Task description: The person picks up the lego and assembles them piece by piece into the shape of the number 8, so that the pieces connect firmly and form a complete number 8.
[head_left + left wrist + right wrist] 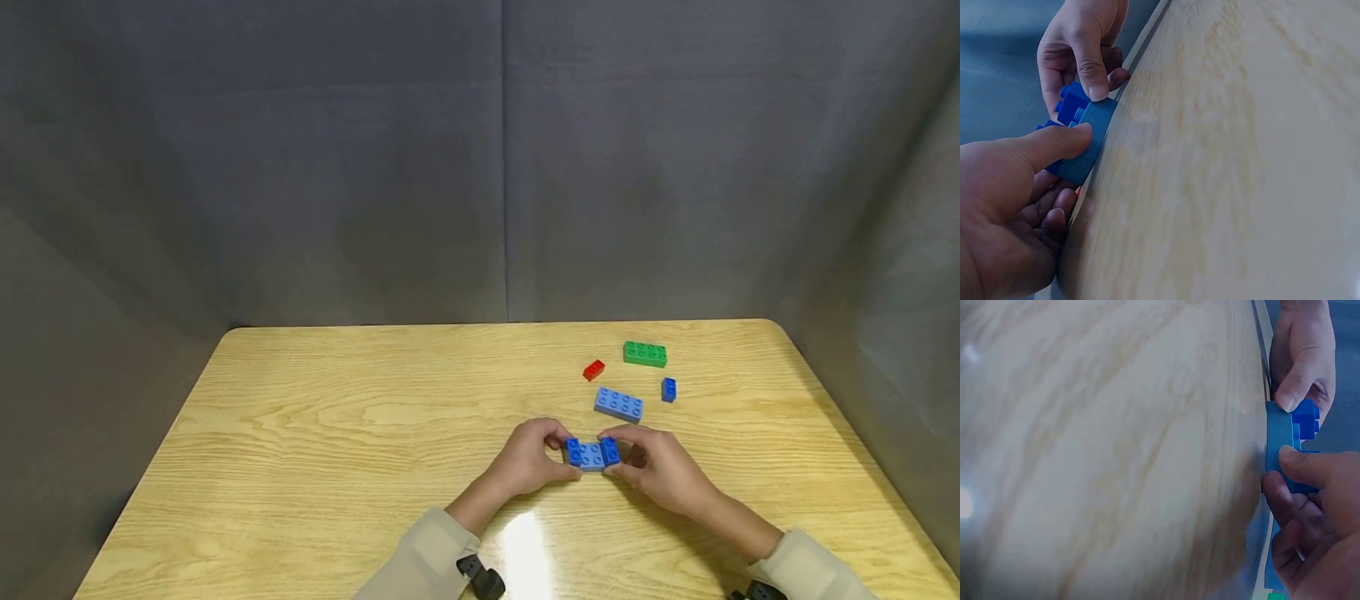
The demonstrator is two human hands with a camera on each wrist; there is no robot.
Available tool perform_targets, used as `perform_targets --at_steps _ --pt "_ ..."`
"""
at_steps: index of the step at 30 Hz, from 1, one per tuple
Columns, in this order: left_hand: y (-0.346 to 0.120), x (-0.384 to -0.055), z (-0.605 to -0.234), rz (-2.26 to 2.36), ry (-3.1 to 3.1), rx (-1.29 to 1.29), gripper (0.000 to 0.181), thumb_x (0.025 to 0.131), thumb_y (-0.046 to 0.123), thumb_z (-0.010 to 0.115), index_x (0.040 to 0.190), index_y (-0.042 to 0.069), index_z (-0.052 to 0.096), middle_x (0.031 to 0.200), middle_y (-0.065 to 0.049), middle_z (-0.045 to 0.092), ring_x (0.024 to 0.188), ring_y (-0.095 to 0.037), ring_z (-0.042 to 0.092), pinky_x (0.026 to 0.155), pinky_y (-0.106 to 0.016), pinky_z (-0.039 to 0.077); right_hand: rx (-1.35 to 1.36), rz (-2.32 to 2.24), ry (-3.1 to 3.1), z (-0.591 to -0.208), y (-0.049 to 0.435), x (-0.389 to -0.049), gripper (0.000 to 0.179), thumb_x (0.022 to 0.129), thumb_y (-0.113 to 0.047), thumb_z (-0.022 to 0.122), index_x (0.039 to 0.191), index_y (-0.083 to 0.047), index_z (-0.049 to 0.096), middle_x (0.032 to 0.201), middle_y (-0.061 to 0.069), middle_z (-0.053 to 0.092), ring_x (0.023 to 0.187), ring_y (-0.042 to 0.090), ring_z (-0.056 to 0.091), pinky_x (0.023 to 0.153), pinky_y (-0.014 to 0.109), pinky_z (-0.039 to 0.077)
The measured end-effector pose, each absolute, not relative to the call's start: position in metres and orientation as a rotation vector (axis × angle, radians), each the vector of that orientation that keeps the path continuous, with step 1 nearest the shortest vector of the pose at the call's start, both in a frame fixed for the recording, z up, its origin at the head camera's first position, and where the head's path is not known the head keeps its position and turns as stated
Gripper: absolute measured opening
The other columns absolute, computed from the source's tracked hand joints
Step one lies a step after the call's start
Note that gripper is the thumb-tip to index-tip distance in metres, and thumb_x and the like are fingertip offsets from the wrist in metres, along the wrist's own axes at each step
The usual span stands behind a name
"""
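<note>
A light blue toy building brick [592, 456] lies near the front middle of the table, with a small dark blue brick [573, 452] on its left end and another dark blue brick [611, 451] on its right end. My left hand [531, 458] pinches the left end between thumb and fingers. At the opposite end my right hand [660, 468] pinches the right dark blue brick and the light blue one under it. Both thumbs press the near side of the light blue brick [1094, 140] in the left wrist view. Fingers hide parts of the ends.
Behind the hands lies a second light blue brick [618, 404]. Farther back are a small red brick [594, 370], a green brick [645, 354] and a small dark blue brick [669, 389]. Grey curtains [360, 183] stand around the wooden table [315, 450].
</note>
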State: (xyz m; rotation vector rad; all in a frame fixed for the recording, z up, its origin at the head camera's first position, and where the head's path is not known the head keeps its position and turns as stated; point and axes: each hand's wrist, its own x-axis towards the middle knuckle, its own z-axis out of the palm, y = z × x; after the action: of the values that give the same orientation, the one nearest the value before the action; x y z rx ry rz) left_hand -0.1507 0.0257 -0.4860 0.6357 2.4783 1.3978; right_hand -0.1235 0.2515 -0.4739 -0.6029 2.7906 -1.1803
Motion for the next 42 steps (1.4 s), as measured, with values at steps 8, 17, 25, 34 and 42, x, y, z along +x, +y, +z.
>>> perform_targets --at_steps 8,17,25,34,42 --pt "0.025 -0.151 -0.487 1.405 2.475 0.663 0.034 0.069 0.02 0.084 0.096 0.012 0.065 0.086 0.008 0.058 0.081 -0.007 0.051 0.073 -0.018 0.042 -0.563 -1.292 2.724 -0.479 0.253 -0.124 0.04 0.076 -0.007 0.077 0.113 -0.011 0.064 0.1 0.003 0.064 0.053 0.007 0.055 0.048 0.025 0.048" --pt "0.025 -0.151 -0.488 1.4 2.476 0.673 0.034 0.07 0.021 0.084 0.097 0.013 0.065 0.088 0.008 0.058 0.081 -0.006 0.05 0.074 -0.018 0.042 -0.534 -1.297 2.708 -0.481 0.253 -0.125 0.038 0.076 -0.009 0.077 0.112 -0.013 0.064 0.092 0.0 0.062 0.052 0.008 0.053 0.047 0.024 0.046" --pt "0.025 -0.152 -0.487 1.394 2.482 0.658 0.034 0.07 0.02 0.084 0.097 0.013 0.065 0.087 0.008 0.058 0.081 -0.006 0.051 0.074 -0.018 0.042 -0.573 -1.292 2.728 -0.483 0.253 -0.126 0.038 0.076 -0.009 0.077 0.112 -0.013 0.065 0.095 -0.002 0.062 0.055 0.007 0.051 0.049 0.023 0.046" --pt "0.026 -0.151 -0.488 1.383 2.491 0.654 0.034 0.07 0.021 0.084 0.097 0.013 0.065 0.087 0.009 0.057 0.081 -0.006 0.051 0.073 -0.018 0.043 -0.714 -1.243 2.698 -0.479 0.26 -0.124 0.051 0.079 -0.007 0.074 0.126 -0.007 0.055 0.104 0.0 0.06 0.062 0.006 0.053 0.054 0.023 0.047" --pt "0.025 -0.151 -0.487 1.387 2.486 0.64 0.034 0.069 0.02 0.084 0.096 0.012 0.066 0.086 0.009 0.057 0.08 -0.006 0.051 0.072 -0.018 0.043 -0.73 -1.268 2.727 -0.467 0.269 -0.124 0.053 0.082 0.011 0.06 0.131 -0.008 0.051 0.112 0.007 0.059 0.076 0.011 0.057 0.052 0.023 0.045"
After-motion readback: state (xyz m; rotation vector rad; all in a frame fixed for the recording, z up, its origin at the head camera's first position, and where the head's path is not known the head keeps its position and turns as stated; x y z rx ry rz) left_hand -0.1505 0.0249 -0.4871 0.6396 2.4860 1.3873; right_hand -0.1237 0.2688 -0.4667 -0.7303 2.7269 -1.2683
